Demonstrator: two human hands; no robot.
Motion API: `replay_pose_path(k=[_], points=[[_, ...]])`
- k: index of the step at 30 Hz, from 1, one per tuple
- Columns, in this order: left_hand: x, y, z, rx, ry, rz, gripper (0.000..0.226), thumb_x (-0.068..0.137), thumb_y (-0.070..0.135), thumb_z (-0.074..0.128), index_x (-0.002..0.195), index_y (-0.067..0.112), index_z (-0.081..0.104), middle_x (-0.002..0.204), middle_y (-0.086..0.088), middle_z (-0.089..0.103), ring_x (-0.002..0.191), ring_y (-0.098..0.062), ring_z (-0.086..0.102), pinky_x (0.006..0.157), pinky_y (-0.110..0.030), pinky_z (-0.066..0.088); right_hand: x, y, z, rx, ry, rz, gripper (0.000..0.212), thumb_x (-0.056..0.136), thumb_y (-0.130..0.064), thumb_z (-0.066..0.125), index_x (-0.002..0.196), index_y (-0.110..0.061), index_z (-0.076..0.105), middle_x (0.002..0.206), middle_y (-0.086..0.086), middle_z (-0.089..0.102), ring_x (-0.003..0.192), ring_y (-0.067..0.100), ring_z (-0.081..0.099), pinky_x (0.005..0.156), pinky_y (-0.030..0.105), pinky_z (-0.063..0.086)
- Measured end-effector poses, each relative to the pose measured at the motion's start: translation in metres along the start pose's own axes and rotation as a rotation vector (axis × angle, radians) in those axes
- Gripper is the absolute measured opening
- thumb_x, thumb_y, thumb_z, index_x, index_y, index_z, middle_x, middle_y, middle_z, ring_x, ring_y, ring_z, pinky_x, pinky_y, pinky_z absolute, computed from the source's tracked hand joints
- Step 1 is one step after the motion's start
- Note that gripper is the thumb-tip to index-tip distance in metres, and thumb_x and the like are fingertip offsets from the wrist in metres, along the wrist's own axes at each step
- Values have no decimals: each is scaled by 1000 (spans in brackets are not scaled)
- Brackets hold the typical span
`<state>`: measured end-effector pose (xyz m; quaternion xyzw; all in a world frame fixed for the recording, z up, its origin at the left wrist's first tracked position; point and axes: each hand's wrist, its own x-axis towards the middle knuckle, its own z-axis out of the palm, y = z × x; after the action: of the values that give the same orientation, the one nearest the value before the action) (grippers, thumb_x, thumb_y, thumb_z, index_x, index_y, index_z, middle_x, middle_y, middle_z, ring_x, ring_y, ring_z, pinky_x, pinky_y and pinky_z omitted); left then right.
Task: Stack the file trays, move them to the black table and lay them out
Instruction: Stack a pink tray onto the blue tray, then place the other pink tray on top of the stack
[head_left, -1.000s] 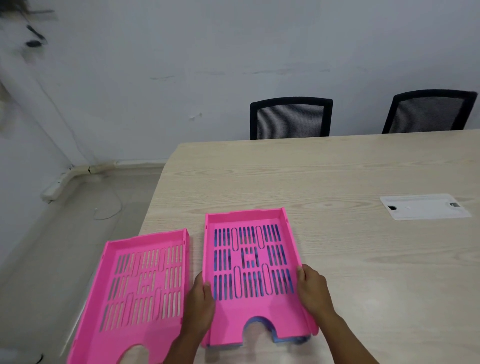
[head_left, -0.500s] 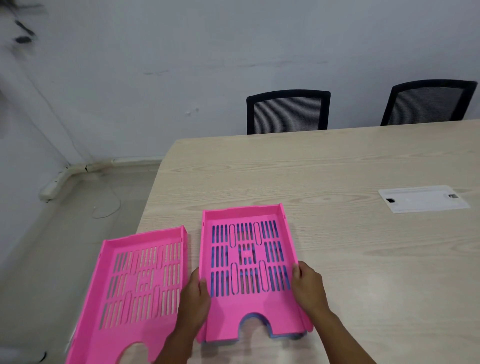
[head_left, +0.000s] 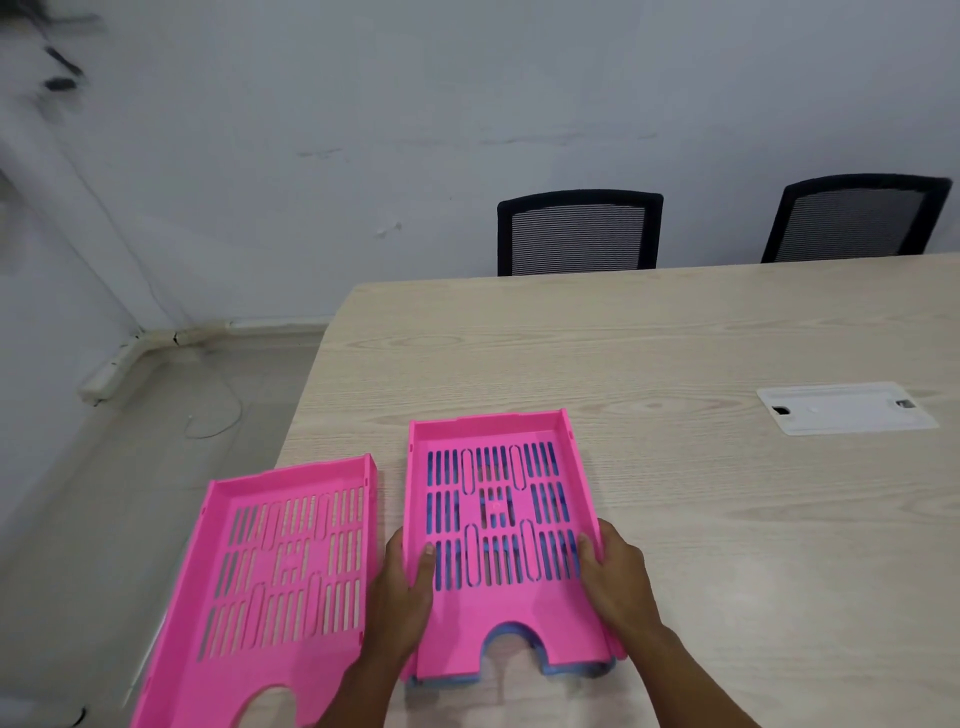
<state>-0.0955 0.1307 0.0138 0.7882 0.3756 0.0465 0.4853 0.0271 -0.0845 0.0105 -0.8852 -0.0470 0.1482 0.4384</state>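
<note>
A pink file tray (head_left: 496, 613) sits nested on a blue file tray (head_left: 576, 672), whose edge shows under its front and through its slots. My left hand (head_left: 402, 597) grips the stack's left wall, thumb inside. On the right wall my right hand (head_left: 615, 577) holds the same stack. A second pink file tray (head_left: 249, 649) lies alone to the left at the table's corner, partly over the edge, untouched.
The light wooden table (head_left: 701, 519) has a white cable cover plate (head_left: 847, 408) at right. Two black mesh chairs (head_left: 579, 231) (head_left: 857, 218) stand behind the far edge. Grey floor and a wall corner lie left. No black table is in view.
Both hands keep their hold on the stacked trays; my left thumb now sits inside the tray. The view has shifted slightly; the trays stay in place.
</note>
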Motion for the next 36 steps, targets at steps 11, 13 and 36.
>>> replay_pose_path(k=[11, 13, 36], points=[[4, 5, -23, -27, 8, 78, 55, 100, 34, 51, 150, 15, 36, 153, -8, 45, 140, -26, 43, 115, -40, 33, 1, -37, 11, -45, 181, -243, 38, 97, -13, 53, 135, -8, 55, 124, 10, 68, 111, 28, 66, 95, 32, 51], [6, 0, -33, -33, 35, 82, 52, 99, 34, 53, 147, 18, 41, 151, -8, 49, 138, -25, 46, 114, -41, 37, 4, -49, 21, -52, 189, -255, 42, 96, -12, 57, 136, -4, 57, 131, 15, 66, 119, 31, 63, 102, 37, 48], [3, -129, -199, 41, 351, 3, 40, 92, 11, 63, 132, 10, 58, 139, -11, 60, 127, -27, 58, 106, -34, 43, -70, -146, 216, -68, -240, -356, 48, 99, -16, 53, 146, -5, 44, 148, 10, 51, 139, 23, 44, 114, 24, 26]])
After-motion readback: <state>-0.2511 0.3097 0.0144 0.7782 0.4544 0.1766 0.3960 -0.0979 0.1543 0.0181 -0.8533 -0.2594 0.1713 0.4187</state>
